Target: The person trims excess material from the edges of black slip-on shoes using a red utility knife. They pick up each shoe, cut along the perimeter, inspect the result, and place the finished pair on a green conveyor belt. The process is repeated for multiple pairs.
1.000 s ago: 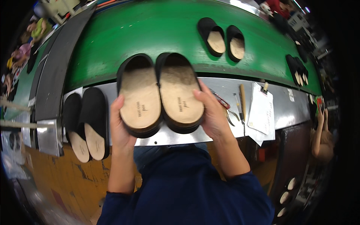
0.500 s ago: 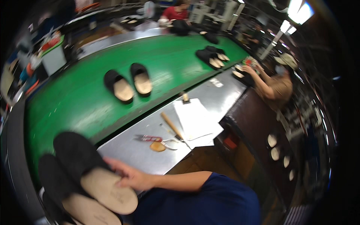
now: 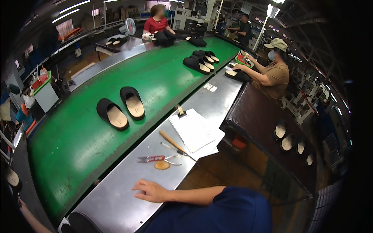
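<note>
My right hand [image 3: 150, 191] hovers above or rests on the bare metal table, empty, its fingers loosely bent and apart. Ahead of it lie red-handled thread snips [image 3: 156, 159], an amber-coloured flat lump [image 3: 162, 165] and a wooden-handled tool [image 3: 173, 141]. At the dark left rim, only part of my left hand [image 3: 20, 203] shows. A black slipper with a beige insole [image 3: 12, 176] is just above it; whether the hand touches it is hidden. Black rounded shoe parts [image 3: 82, 223] lie at the lower left. A pair of black slippers [image 3: 112, 114] sits on the green belt [image 3: 70, 151].
A clipboard with white papers [image 3: 192, 130] lies on the metal table. More black slippers [image 3: 197, 64] stand farther along the belt. Beige-insoled slippers [image 3: 286, 142] are on a dark surface at right. One person [image 3: 278, 73] handles slippers there; another, in red [image 3: 157, 25], works across the belt.
My right hand has let go of the black slipper and is now over the table. The held slippers have left the lower-left foreground. The view has shifted; my left forearm now shows.
</note>
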`<state>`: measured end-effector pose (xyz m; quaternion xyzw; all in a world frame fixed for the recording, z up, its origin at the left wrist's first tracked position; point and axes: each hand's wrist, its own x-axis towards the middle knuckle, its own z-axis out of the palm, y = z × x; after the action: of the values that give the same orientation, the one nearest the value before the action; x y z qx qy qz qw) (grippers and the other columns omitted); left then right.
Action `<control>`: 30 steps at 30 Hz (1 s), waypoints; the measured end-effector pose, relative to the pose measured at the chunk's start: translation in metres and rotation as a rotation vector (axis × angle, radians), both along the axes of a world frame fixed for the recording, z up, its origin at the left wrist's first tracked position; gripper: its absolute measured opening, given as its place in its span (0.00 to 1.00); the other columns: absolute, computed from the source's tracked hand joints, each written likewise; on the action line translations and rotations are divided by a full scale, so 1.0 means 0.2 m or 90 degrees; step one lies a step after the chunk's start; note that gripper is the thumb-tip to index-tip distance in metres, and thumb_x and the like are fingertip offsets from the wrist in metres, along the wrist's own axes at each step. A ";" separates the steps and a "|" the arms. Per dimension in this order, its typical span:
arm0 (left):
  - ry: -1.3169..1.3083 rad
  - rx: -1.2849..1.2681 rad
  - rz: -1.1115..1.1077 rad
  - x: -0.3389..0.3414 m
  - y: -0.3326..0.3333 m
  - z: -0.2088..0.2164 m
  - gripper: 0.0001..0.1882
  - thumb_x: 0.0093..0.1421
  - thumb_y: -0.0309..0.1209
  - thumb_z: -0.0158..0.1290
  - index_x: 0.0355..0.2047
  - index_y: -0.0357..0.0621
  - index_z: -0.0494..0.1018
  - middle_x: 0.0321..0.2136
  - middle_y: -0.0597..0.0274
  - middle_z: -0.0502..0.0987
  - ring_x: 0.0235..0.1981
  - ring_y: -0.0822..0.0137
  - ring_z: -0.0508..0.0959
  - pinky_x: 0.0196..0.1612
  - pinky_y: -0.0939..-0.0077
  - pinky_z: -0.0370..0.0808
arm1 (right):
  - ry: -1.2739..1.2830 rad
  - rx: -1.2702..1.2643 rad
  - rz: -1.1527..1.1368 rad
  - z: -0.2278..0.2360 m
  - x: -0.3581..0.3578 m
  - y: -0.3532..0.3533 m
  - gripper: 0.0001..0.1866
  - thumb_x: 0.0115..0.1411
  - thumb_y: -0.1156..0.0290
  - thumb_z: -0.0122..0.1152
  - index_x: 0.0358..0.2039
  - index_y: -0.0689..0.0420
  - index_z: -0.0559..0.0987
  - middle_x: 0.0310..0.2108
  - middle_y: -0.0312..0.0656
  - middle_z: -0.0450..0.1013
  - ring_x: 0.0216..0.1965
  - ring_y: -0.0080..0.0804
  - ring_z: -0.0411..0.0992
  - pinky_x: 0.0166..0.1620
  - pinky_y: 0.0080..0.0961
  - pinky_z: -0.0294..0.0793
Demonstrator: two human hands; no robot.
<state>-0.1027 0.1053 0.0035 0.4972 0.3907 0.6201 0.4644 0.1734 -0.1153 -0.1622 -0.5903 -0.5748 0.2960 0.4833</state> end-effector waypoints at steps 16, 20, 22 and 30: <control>0.550 0.002 0.574 -0.45 -0.76 -0.67 0.18 0.57 0.39 0.67 0.29 0.37 0.74 0.26 0.52 0.77 0.29 0.58 0.76 0.37 0.67 0.75 | 0.659 0.303 0.640 1.17 0.21 0.16 0.50 0.63 0.28 0.10 0.29 0.57 0.77 0.65 0.45 0.57 0.67 0.34 0.52 0.67 0.39 0.47; 0.534 0.020 0.570 -0.27 -0.79 -0.78 0.16 0.57 0.38 0.66 0.29 0.40 0.73 0.25 0.53 0.77 0.28 0.58 0.76 0.36 0.66 0.75 | 0.637 0.368 0.819 1.32 0.07 0.07 0.50 0.64 0.28 0.11 0.30 0.57 0.77 0.65 0.45 0.57 0.67 0.34 0.51 0.67 0.39 0.47; 0.501 0.028 0.508 -0.20 -0.84 -0.76 0.15 0.57 0.38 0.65 0.31 0.40 0.73 0.27 0.54 0.77 0.28 0.59 0.76 0.36 0.68 0.75 | 0.633 0.383 0.865 1.33 0.02 0.02 0.49 0.64 0.28 0.12 0.31 0.56 0.77 0.66 0.45 0.56 0.67 0.35 0.51 0.67 0.39 0.47; 0.393 0.026 0.174 0.38 -0.86 -0.76 0.14 0.60 0.37 0.62 0.38 0.41 0.73 0.31 0.56 0.78 0.30 0.64 0.75 0.35 0.72 0.75 | 0.624 0.419 0.859 1.31 0.05 -0.06 0.48 0.64 0.28 0.14 0.33 0.56 0.77 0.66 0.45 0.56 0.68 0.35 0.50 0.68 0.40 0.47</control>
<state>-0.0266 -0.0676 -0.1476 0.6142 0.5631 0.5043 0.2265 0.1828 -0.1282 0.1008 0.2340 -0.5843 0.5563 0.5425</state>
